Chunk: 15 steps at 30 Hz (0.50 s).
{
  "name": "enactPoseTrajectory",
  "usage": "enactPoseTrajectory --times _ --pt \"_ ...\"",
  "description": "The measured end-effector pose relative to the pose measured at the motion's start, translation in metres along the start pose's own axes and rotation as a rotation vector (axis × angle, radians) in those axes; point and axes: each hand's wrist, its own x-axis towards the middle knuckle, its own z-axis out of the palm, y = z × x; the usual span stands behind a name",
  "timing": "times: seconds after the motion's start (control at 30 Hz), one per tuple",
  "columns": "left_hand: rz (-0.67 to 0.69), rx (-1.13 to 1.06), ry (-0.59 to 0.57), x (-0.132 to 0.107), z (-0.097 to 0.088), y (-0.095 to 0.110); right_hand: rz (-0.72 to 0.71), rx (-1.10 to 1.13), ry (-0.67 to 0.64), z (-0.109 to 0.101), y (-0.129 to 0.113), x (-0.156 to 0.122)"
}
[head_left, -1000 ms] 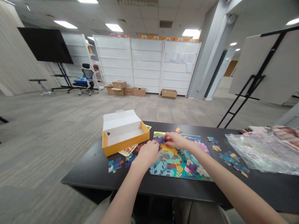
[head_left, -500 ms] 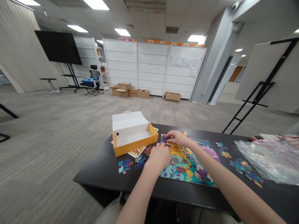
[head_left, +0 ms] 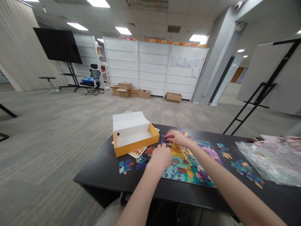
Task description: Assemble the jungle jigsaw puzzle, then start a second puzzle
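Observation:
A colourful jigsaw puzzle [head_left: 188, 166], largely joined, lies on the black table. My left hand [head_left: 162, 156] rests at its left edge with bent fingers, tips pressed down on it; the thumb is hidden. Higher up, at the puzzle's far left corner, the fingers of my right hand [head_left: 177, 137] close on a dark purple-blue puzzle piece [head_left: 164, 137], partly covered by them. Loose pieces lie left of my left hand: a blue one [head_left: 125, 166], a dark blue one [head_left: 141, 163] and a reddish-brown one [head_left: 150, 151].
An open yellow box [head_left: 136, 147] with a white inside stands at the back left, over printed sheets [head_left: 138, 152]. More loose pieces [head_left: 242, 166] lie right of the puzzle, beside a clear plastic bag [head_left: 270, 160]. One small piece [head_left: 187, 134] sits behind the puzzle. The table's edge [head_left: 113, 187] runs close to my lap.
My right hand has shifted very slightly to the left at the puzzle's far left corner. The left hand stays in nearly the same place; the view has moved slightly.

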Motion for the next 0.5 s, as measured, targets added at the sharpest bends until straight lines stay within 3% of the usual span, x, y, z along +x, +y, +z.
enactPoseTrajectory --times 0.5 --pt "-0.016 0.015 -0.002 0.0023 0.0051 0.0031 -0.029 -0.016 0.023 0.0042 -0.0027 0.0026"
